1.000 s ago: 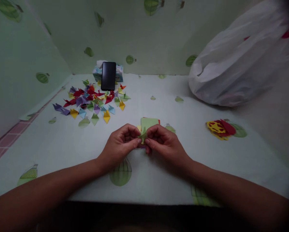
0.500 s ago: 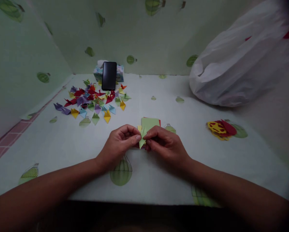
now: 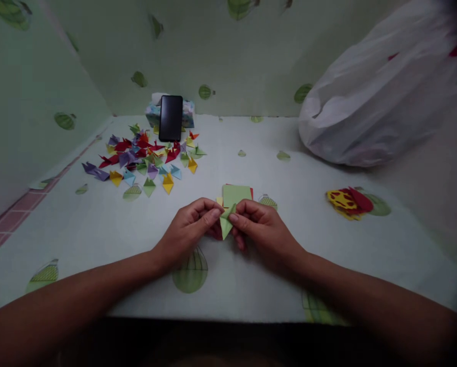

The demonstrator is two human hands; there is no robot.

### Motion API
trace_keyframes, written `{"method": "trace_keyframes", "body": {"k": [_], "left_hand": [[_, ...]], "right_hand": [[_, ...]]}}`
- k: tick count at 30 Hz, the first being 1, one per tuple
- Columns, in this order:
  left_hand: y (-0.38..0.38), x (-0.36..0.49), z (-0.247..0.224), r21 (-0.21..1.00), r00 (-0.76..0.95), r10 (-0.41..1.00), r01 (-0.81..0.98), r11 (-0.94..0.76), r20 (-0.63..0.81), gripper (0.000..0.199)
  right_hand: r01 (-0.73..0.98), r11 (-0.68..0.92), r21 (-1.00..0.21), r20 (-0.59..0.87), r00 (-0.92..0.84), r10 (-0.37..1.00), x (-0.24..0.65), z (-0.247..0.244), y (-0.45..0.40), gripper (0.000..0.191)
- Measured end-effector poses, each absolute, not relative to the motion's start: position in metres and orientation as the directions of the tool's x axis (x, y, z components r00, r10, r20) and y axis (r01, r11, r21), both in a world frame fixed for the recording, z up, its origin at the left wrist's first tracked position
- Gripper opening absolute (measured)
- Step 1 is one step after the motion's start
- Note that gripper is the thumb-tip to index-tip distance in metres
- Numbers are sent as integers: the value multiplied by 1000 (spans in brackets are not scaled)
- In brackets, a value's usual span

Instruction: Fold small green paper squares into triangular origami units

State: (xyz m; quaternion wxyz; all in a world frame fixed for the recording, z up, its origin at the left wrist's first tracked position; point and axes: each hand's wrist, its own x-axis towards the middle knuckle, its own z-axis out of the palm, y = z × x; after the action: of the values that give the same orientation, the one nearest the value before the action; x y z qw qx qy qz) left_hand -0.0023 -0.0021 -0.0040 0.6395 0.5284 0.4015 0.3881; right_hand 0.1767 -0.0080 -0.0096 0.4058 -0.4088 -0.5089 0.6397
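Between my two hands is a small folded piece of light green paper [image 3: 226, 224], its pointed end toward me. My left hand [image 3: 194, 222] is closed, thumb and fingers pinching the paper's left side. From the right, my right hand [image 3: 262, 226] pinches it with the thumb on top and fingers beneath. Just behind the hands lies a stack of square paper sheets [image 3: 236, 192], green on top, with red and yellow edges showing; my fingers cover its near part. Farther back on the left is a pile of folded paper cranes [image 3: 152, 158] in many colours.
A black phone [image 3: 171, 118] leans against a tissue box [image 3: 188, 115] behind the pile. At the back right stands a large white plastic bag [image 3: 362, 107]. Red and yellow cut-out pieces [image 3: 347, 201] lie on the right of the table [image 3: 289, 188]. Walls border the left and back.
My right thumb has moved onto the front of the green paper, and its folded shape has turned and shows a wider face. The view has shifted slightly; the other things lie as before.
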Motion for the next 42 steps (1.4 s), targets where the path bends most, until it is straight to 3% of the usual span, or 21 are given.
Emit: {"method": "trace_keyframes", "body": {"k": [8,19,28,36,42], "left_hand": [[1,-2,-5,972,398,901,-76,220,-173,20],[2,-4,-1,989,337,930,25,148,-148,21],[0,-3,2,989,315,939,92,116,-139,21],[3,-5,-5,975,383,907,-63,213,-173,16],[3,-3,-3,973,366,909,-36,228,-200,17]], "right_hand": [[-81,-140,-987,-110,-306,946,177,-11,-9,27],[-141,-192,-971,-133,-347,928,177,-13,-6,21],[-77,-177,-981,-140,-342,929,177,-10,-8,24],[-147,-173,-974,-116,-337,934,178,-10,-6,22],[-148,-195,-969,-135,-340,930,177,-10,-7,22]]}}
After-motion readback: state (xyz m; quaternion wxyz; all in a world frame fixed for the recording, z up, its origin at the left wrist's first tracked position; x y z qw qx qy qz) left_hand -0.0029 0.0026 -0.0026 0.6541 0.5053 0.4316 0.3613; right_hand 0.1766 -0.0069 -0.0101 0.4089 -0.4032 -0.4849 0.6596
